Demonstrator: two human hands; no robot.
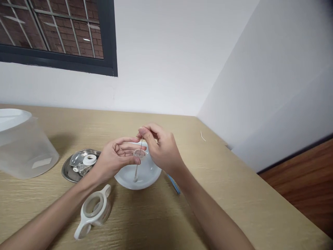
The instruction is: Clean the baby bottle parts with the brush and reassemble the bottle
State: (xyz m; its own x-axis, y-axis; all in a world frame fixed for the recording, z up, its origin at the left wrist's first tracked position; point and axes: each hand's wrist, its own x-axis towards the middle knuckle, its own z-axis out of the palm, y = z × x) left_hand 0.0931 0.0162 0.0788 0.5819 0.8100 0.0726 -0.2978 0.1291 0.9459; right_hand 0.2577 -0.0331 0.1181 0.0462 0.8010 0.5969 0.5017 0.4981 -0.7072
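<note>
Both bare forearms reach in from below and meet at the centre. The left hand (117,158) lies palm up, fingers curled, thumb and fingertips pinched together. The right hand (161,147) arches beside it, fingertips pinched tight.

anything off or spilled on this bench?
No spill visible. One oddity: a short pale strand lies alone near the wall, away from the bowl and tray. The left hand holds a small clear part; the right hand runs a thin brush through it.
</note>
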